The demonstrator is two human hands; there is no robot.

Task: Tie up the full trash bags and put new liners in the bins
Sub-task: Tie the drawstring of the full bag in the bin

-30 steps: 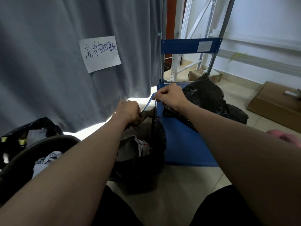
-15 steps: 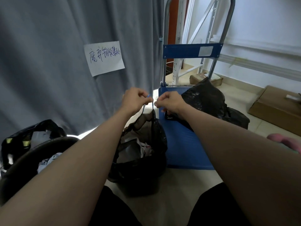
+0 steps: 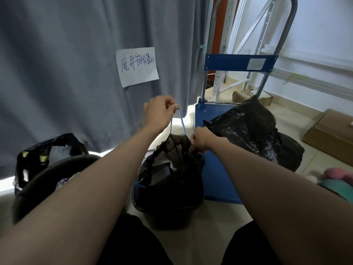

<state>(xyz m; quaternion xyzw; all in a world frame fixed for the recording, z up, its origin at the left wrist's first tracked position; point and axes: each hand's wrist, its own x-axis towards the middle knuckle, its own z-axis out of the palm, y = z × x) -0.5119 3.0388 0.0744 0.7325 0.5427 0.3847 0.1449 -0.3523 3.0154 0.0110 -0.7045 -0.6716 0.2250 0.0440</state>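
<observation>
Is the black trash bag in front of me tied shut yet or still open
Still open. The trash bag mouth gapes, showing paper inside. The left hand pulls the blue drawstring up while the right hand grips the gathered rim; no knot shows.

- Thin, semi-sheer black plastic trash bag, crinkled at its gathered mouth.
- Slender blue drawstring cord, smooth.
- Glossy, wrinkled black plastic sack on the matt blue platform cart.
- Cart's polished metal tube handle.
- Matt grey cloth curtain, softly folded.
- White paper note.
- Brown cardboard box, dull.
</observation>
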